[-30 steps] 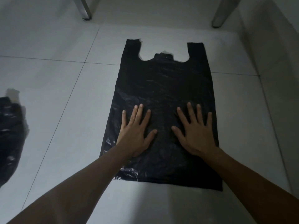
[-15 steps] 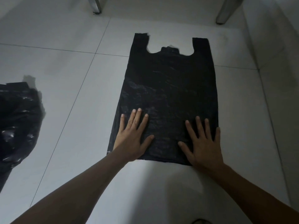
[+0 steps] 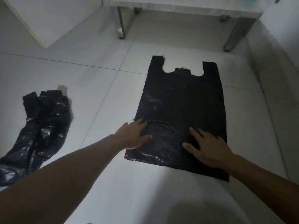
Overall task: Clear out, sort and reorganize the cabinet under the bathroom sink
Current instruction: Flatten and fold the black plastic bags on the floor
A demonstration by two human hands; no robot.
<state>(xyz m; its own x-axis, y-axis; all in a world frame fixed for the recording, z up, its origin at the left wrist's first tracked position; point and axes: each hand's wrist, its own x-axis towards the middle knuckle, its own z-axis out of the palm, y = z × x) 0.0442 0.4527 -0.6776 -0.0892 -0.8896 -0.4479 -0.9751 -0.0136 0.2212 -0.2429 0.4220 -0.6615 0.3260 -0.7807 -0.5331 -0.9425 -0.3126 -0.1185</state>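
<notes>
A black plastic carrier bag (image 3: pixel 182 101) lies flat on the white tiled floor (image 3: pixel 100 88), its two handles pointing away from me. My left hand (image 3: pixel 134 135) rests palm down on the bag's lower left edge, fingers spread. Palm down on the bag's lower right part lies my right hand (image 3: pixel 208 146), fingers also apart. Neither hand grips the plastic. A second black bag (image 3: pixel 37 131) lies crumpled on the floor at the left, apart from both hands.
A white cabinet on metal legs (image 3: pixel 120 25) stands at the back, with another leg (image 3: pixel 234 34) at the right. A white panel or door (image 3: pixel 47 18) stands at the back left. A white wall (image 3: pixel 281 54) runs along the right side.
The view has swung up and left, bringing the crumpled bag and the cabinet legs into sight. My left hand has shifted towards the flat bag's left edge. Both palms stay on the bag.
</notes>
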